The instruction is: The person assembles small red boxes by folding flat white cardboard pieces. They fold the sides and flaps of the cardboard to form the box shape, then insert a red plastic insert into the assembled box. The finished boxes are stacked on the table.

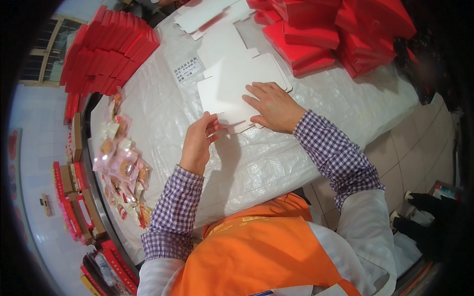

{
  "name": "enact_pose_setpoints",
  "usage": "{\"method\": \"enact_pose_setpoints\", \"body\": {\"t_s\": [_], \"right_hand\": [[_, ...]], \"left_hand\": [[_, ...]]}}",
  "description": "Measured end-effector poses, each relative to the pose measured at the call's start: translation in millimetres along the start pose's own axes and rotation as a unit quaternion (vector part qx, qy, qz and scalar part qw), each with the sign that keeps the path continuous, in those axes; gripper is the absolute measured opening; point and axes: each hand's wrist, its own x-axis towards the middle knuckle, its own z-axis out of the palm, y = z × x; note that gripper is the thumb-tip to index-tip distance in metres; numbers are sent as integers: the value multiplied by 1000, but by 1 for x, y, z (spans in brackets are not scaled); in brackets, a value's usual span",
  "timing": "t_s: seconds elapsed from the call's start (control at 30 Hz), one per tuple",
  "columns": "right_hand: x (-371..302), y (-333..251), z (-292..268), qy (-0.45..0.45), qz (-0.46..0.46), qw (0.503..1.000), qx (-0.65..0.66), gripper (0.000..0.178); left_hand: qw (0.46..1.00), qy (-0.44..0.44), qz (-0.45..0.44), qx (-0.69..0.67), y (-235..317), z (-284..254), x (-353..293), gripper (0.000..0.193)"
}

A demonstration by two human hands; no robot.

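Flat white cardboard box blanks [229,81] lie stacked and overlapping on the covered table in front of me. My right hand [274,106] rests palm down on the top blank, fingers spread. At the near left corner of the stack is my left hand [200,138], its fingers loosely bent and apart. Its fingertips meet or nearly touch a flap [227,118] there; whether they pinch it I cannot tell. A printed white label sheet [188,69] lies left of the blanks.
Red boxes [311,42] are piled at the far right, and more red boxes [111,54] stand stacked at the far left. Wrapped snack packets [123,165] lie along the left side of the white woven sheeting [168,113]. Cartons [81,207] stand beyond the table's left edge.
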Motion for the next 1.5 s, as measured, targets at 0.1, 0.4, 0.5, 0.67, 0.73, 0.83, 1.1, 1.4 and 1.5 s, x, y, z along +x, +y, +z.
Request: {"method": "enact_pose_setpoints", "body": {"t_s": [0.1, 0.4, 0.5, 0.67, 0.73, 0.83, 1.1, 1.4, 1.5], "right_hand": [[-1, 1, 0, 1, -1, 1000, 5, 57], [0, 0, -4, -6, 1, 1000, 26, 60], [-3, -2, -6, 6, 6, 999, 37, 63], [0, 0, -9, 43, -41, 998, 9, 58], [4, 1, -13, 67, -53, 996, -7, 54], [10, -28, -39, 129, -96, 987, -2, 52], [7, -165, -12, 115, -255, 958, 70, 37], [-40, -218, 75, -53, -240, 963, 113, 34], [-37, -218, 75, -48, -242, 964, 103, 34]], "left_hand": [[1000, -5, -10, -12, 1, 1, 1, 43], [995, -23, -54, -75, -8, 11, 14, 34], [985, -49, -58, -154, 2, 24, 20, 35], [987, -45, -7, -154, 2, 41, 26, 38], [985, -46, 20, -164, 6, 42, 13, 38], [983, -55, 56, -168, 16, 20, -21, 38], [976, 40, 45, -211, -64, -93, -147, 37], [984, 125, -68, -106, -172, -145, -199, 25], [958, 144, 51, 242, -169, -156, -213, 24]]}}
